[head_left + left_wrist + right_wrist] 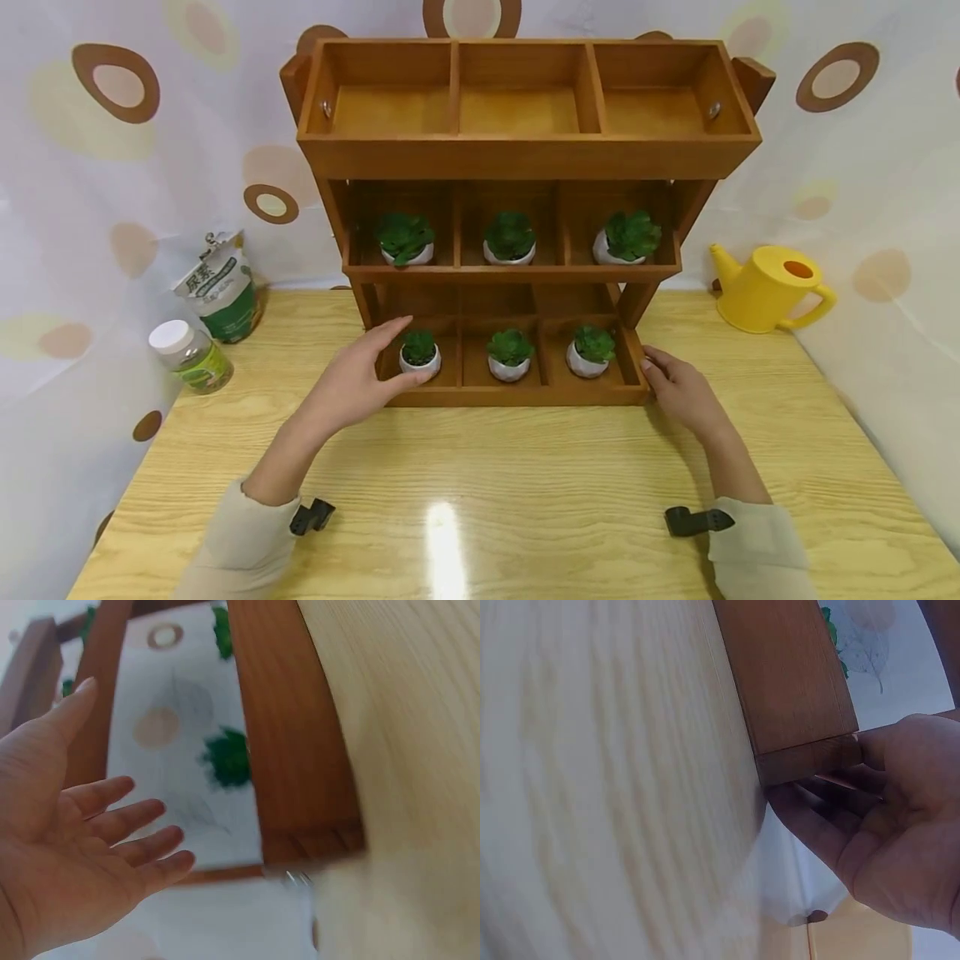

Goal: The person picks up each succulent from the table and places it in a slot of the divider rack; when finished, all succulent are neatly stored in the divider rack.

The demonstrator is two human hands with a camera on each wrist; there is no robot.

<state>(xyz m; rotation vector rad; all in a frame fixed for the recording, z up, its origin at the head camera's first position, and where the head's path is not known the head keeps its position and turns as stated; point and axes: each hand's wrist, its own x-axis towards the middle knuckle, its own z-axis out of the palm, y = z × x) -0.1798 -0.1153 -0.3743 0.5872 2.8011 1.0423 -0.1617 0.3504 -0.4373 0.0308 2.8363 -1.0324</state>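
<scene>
A brown three-tier wooden plant stand faces me. At the left end of its bottom tier is my left hand, thumb and fingers spread apart around the front of a small succulent in a white pot. In the left wrist view that hand has its palm turned up, with nothing in its fingers. My right hand holds the right end of the bottom tier. The right wrist view shows its bent fingers against the outside of the end board, thumb at the upper edge.
More potted succulents stand in the middle and bottom tiers; the top tier has bare compartments. A yellow watering can is at the right. A white-lidded jar and a clipped green-and-white bag stand at the left of the wooden table.
</scene>
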